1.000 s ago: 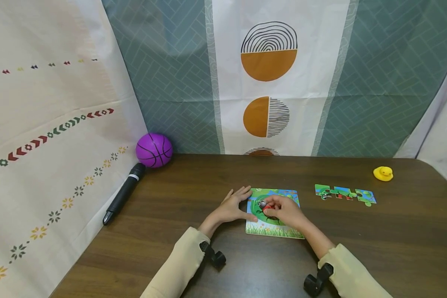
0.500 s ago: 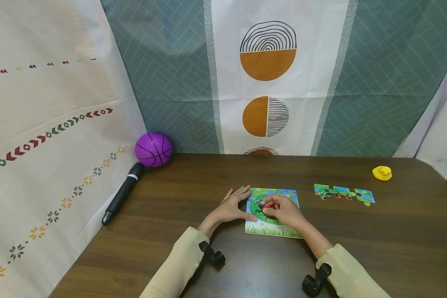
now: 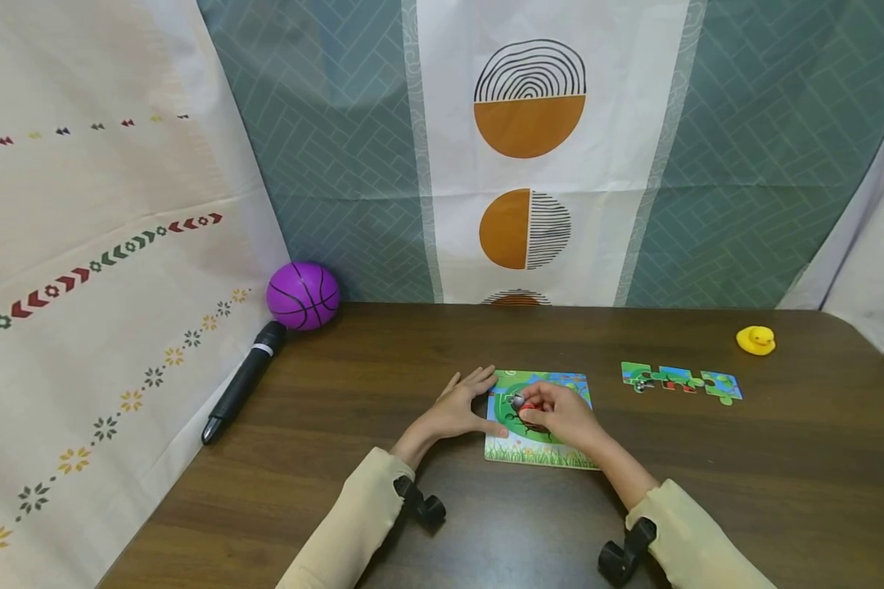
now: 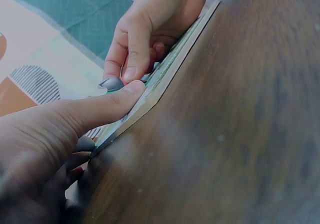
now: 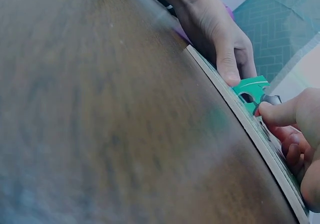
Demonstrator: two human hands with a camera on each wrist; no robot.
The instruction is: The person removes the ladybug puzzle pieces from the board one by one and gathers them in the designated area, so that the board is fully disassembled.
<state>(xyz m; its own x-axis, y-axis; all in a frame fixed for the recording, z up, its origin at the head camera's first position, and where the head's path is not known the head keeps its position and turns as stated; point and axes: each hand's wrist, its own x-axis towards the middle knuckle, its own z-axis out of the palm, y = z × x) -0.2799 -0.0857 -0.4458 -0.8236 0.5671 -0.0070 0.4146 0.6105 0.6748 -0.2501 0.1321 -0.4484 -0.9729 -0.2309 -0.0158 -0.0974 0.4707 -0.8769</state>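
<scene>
A jigsaw board (image 3: 541, 455) with a green, blue and grassy picture lies flat on the brown table. My left hand (image 3: 454, 411) steadies its left side, thumb on the surface and spread fingers along the upper left edge. Over the board's middle, my right hand (image 3: 562, 420) pinches a small red-and-grey puzzle piece (image 3: 518, 402) between thumb and fingers. The grey end of this piece (image 4: 111, 83) pokes out past the fingertips in the left wrist view. Most of the piece is covered by the fingers, and the right hand hides the board's right part.
Several loose jigsaw pieces (image 3: 721, 385) lie in a row to the right of the board. Farther back is a yellow rubber duck (image 3: 756, 340). At the far left are a purple ball (image 3: 304, 296) and a black microphone (image 3: 243, 383) by the patterned cloth (image 3: 118, 311).
</scene>
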